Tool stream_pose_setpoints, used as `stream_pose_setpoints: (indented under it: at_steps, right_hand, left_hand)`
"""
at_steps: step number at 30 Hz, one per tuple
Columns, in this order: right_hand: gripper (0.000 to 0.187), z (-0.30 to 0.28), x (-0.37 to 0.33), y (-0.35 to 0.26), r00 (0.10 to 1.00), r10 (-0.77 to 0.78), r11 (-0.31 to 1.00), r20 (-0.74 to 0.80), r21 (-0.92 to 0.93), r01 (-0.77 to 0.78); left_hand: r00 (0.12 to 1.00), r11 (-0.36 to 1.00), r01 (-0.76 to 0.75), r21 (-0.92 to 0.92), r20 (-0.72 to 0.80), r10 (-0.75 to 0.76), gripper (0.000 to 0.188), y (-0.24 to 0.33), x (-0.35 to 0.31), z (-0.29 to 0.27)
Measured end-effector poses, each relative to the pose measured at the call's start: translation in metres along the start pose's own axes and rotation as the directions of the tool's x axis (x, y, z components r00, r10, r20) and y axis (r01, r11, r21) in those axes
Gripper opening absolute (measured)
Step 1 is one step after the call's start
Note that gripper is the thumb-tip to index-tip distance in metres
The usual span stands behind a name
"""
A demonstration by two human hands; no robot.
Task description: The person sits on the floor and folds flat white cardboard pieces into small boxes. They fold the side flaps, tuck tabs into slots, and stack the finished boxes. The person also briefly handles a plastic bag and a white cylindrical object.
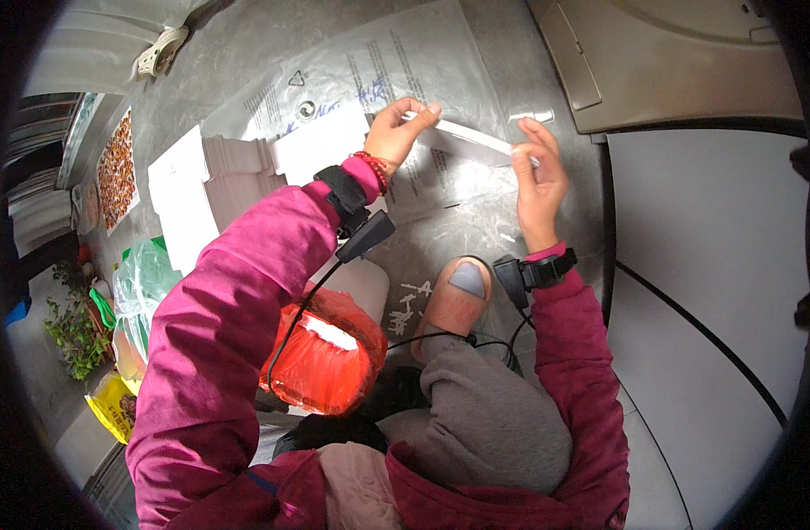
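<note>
A narrow white strip [477, 137], perhaps paper or card, stretches between my two hands above the floor. My left hand [394, 134] pinches its left end between thumb and fingers. At the other end, my right hand [540, 187] grips it with the thumb and a finger, the remaining fingers raised. Beneath is a clear printed plastic sheet [462, 62] spread on the grey floor. Left of my left hand lie stacked white card pieces [241, 172], with flat white sheets [321, 141] beside them. My left forearm partly hides the stack.
A red plastic bag [325, 375] with white material inside stands near my left leg. Small white scraps [406, 311] lie by my slippered foot [453, 296]. Cables run near the foot. A beige appliance [678, 62] stands at the far right; plants [74, 331] and bags are at left.
</note>
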State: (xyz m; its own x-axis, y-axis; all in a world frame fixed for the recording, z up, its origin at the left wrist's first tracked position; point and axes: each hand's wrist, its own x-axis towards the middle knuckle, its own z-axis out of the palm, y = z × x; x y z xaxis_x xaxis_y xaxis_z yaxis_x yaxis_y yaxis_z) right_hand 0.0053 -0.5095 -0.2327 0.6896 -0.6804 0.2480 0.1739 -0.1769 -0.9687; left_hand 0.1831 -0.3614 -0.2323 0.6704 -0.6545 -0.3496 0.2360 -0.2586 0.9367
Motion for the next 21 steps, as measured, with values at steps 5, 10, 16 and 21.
stream_pose_setpoints:
  at_steps: [5,10,16,21]
  right_hand:
    - [0.010,0.018,0.009,0.004,0.974,0.126,0.990,-0.189,0.093,-0.110]
    - [0.012,0.030,-0.001,0.000,0.950,0.238,0.967,-0.202,0.140,-0.213]
    - [0.015,0.032,-0.018,-0.006,0.955,0.258,0.950,-0.145,0.217,-0.224]
    - [0.024,0.022,-0.013,-0.004,0.949,0.267,0.939,-0.169,0.268,-0.217]
  left_hand:
    - [0.985,0.990,-0.133,0.036,-0.109,0.136,0.021,0.001,-0.006,0.008]
    - [0.976,0.901,-0.016,-0.433,-0.204,-0.080,0.016,0.001,-0.014,0.025]
    - [0.978,0.981,0.042,-0.188,-0.195,-0.079,0.016,-0.002,-0.032,0.016]
    - [0.971,0.995,0.000,-0.103,-0.239,-0.025,0.018,0.001,-0.026,0.012]
